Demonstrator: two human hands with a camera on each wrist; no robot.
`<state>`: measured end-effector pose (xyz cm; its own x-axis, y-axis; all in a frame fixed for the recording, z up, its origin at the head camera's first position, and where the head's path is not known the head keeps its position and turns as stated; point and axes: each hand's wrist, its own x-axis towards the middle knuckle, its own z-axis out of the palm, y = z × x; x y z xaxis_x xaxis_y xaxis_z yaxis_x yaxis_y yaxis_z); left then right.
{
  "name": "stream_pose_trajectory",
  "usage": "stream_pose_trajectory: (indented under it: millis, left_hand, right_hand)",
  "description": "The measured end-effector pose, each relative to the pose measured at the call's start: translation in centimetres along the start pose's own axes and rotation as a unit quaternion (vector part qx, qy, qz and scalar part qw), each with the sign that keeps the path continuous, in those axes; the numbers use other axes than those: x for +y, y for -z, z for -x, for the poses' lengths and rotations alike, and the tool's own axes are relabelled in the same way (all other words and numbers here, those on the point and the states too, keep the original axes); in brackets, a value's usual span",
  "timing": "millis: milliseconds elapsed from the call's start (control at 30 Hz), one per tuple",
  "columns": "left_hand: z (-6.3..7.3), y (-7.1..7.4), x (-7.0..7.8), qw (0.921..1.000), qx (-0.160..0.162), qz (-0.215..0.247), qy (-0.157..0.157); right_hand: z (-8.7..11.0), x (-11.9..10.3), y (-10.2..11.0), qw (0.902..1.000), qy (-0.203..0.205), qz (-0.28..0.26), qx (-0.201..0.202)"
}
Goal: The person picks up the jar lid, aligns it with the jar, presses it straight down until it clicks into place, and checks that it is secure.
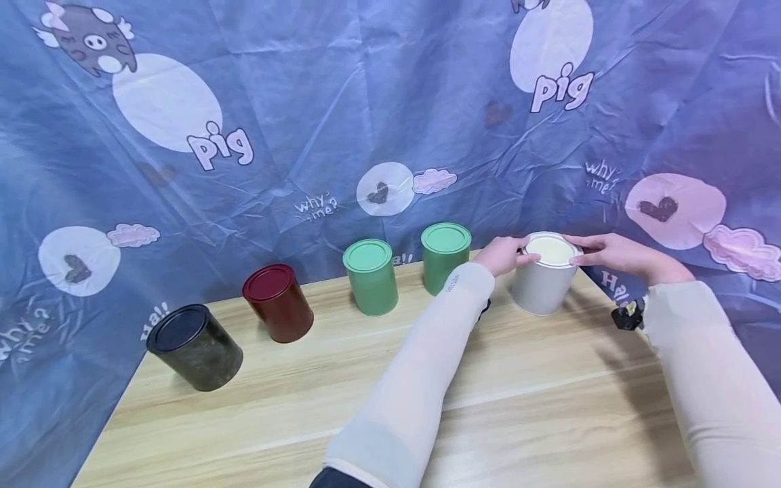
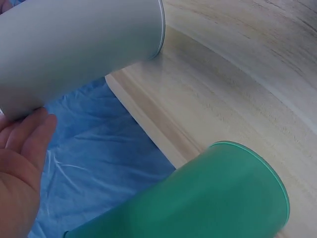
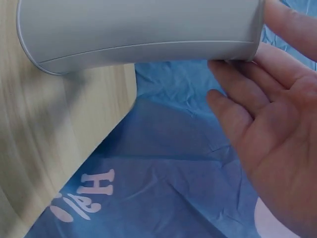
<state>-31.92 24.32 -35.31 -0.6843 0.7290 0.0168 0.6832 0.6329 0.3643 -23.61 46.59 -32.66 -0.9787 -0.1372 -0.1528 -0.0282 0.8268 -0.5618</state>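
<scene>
A white can (image 1: 543, 288) with a pale cream lid (image 1: 552, 250) stands upright at the table's back right. At the can's left upper rim my left hand (image 1: 502, 255) grips the edge, thumb on the near side of the lid. My right hand (image 1: 622, 255) holds the opposite side of the rim, thumb and fingers spread around it. In the left wrist view, fingertips of the left hand (image 2: 25, 144) touch the side of the can near its top. The right wrist view has the right hand (image 3: 277, 119) with its fingers against the can's upper side.
Left of the white can stand two green cans (image 1: 373, 288), (image 2: 208, 198), a dark red can (image 1: 283, 312) and a black can (image 1: 204, 356). Blue printed cloth (image 1: 274, 135) hangs behind the wooden table (image 1: 262, 420) and past its right edge.
</scene>
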Motion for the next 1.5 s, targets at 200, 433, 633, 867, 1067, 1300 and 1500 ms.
stream_pose_trajectory:
  millis: [200,433,633,867,1067,1300,1500]
  left_hand:
    - [0.1,0.4,-0.1,0.9995,-0.015,-0.023,-0.016]
    - [0.5,0.7,0.0,0.9991,-0.025,-0.032,-0.015]
    - [0.8,0.7,0.0,0.9995,-0.023,-0.019,-0.010]
    - [0.3,0.5,-0.1,0.9996,-0.020,-0.018,0.002]
    - [0.5,0.0,-0.2,0.9999,-0.002,-0.011,0.012]
    - [1.3,0.2,-1.3,0.9992,0.004,0.038,0.013]
    - [2.7,1.2,-1.7,0.9975,-0.018,0.069,-0.001]
  right_hand:
    - [-0.1,-0.2,0.0,0.9999,0.002,0.012,-0.005]
    - [0.1,-0.4,-0.4,0.9999,0.001,-0.015,-0.007]
    - [0.4,-0.5,-0.8,0.9994,-0.005,-0.034,-0.007]
    - [0.3,-0.3,-1.0,0.9986,0.002,-0.052,0.009]
    - [0.5,0.2,-1.7,0.9973,0.009,-0.066,0.033]
    - [-0.1,0.2,-2.0,0.9963,0.014,-0.074,0.041]
    - [0.7,0.2,-2.1,0.9946,0.013,-0.087,0.056]
